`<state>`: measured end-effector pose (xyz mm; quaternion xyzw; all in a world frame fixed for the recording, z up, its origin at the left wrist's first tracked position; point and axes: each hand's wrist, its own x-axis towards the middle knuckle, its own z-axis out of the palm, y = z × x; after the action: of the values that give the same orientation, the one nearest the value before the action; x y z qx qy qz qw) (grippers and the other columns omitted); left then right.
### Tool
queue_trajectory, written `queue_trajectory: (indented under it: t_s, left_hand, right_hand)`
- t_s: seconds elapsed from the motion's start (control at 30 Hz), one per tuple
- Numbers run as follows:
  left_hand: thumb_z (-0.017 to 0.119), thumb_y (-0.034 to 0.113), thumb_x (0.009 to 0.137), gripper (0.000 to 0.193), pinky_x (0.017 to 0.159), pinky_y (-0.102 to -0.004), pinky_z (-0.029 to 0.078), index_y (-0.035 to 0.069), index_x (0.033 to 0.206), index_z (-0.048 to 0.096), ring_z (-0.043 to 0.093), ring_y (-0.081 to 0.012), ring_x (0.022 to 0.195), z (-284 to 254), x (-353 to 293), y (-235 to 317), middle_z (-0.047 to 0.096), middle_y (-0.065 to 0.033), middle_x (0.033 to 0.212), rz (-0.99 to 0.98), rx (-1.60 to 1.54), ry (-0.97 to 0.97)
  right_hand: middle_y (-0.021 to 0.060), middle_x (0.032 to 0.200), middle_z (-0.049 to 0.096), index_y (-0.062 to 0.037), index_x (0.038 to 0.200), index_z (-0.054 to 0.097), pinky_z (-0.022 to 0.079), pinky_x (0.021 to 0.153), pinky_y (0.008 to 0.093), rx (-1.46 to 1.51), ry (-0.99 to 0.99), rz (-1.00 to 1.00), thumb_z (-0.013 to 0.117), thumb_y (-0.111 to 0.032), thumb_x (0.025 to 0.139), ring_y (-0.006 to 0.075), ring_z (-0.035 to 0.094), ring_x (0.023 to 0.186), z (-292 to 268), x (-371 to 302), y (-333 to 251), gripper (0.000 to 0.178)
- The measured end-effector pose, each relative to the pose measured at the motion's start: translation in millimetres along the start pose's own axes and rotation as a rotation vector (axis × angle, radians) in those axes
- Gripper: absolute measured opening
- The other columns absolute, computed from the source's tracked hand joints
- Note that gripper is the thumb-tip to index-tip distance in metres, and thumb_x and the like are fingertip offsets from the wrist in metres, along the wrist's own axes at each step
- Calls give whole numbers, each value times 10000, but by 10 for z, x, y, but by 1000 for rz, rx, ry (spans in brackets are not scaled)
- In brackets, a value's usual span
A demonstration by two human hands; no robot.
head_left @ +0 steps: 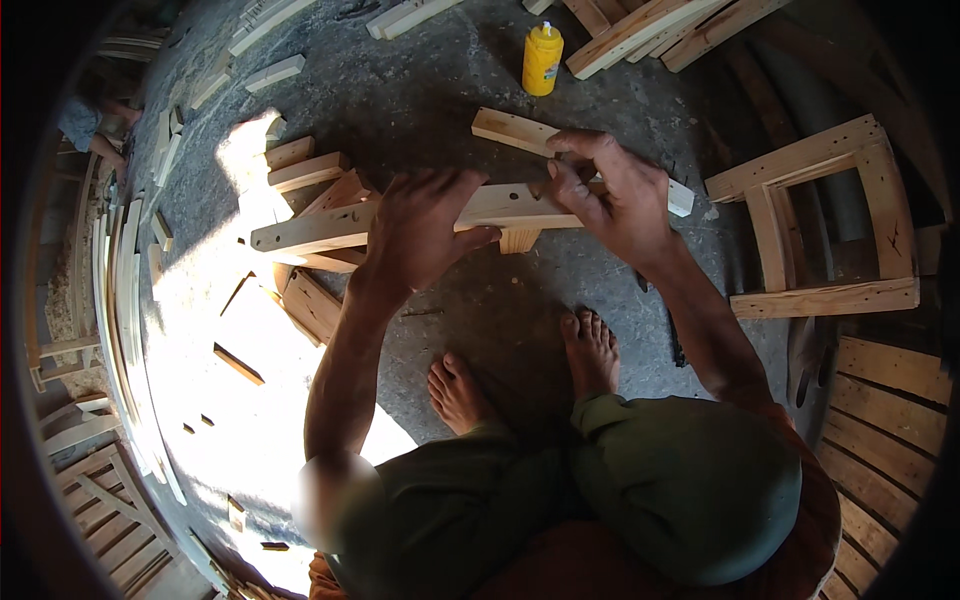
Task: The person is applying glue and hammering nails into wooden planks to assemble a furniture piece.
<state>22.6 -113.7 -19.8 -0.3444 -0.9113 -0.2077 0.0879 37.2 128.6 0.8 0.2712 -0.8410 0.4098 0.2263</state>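
Observation:
A long pale wooden bar [320,228] with drilled holes runs across the middle of the view above a grey concrete floor. My left hand [420,228] grips it near its middle. My right hand [615,195] pinches the bar's right part, fingertips at a hole. A second short wooden bar [510,130] lies just behind my right hand, its far end [681,198] showing past the wrist. A small wooden block [519,240] sits under the held bar. My bare feet [590,350] rest on the floor below.
A yellow glue bottle [542,60] stands upright at the back. A pile of cut wooden pieces [315,180] lies at the left. A wooden frame [820,220] lies at the right, planks [650,30] at the back, slatted panels [885,410] at lower right. Another person [95,125] sits far left.

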Motion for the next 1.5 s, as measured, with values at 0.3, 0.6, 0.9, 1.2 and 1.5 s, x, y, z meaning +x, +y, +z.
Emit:
queue_trajectory:
  t_s: [0.3,0.6,0.9,1.2,1.5]
  left_hand:
    - [827,362,725,536,835,-425,485,88,1143,632,633,-318,941,4,-25,-12,664,-101,983,-1,9,1]
    - [838,331,711,535,835,-427,490,96,1146,634,633,-321,946,7,-29,-6,667,-98,982,-13,-3,9]
    - [838,314,709,528,844,-427,491,93,1139,626,634,-328,963,-8,-8,-20,670,-106,1005,-16,-8,-6]
    - [837,302,712,529,840,-430,491,88,1145,620,640,-334,956,-12,2,-29,671,-111,1007,-9,-28,-12]
    - [840,297,707,519,829,-432,493,97,1134,622,643,-333,943,-19,6,-27,672,-108,987,-13,-29,-11]
  right_hand:
    - [109,942,719,-23,1113,630,571,670,283,28,21,57,738,-77,883,172,733,823,4,-7,12,260]
    - [99,889,708,-33,1102,623,572,662,293,-5,-71,-75,718,-36,879,170,717,785,-68,48,-12,242]
    - [92,892,694,-32,1123,611,572,680,305,-8,-95,-73,700,-20,881,190,707,785,-76,54,-43,258]
    - [118,952,722,-32,1082,646,586,692,299,-27,-75,-41,730,-54,878,190,733,832,-91,60,-21,222]
    - [95,883,688,-27,1128,616,572,683,312,-1,-73,-55,702,-20,883,195,708,793,-83,78,-34,259]
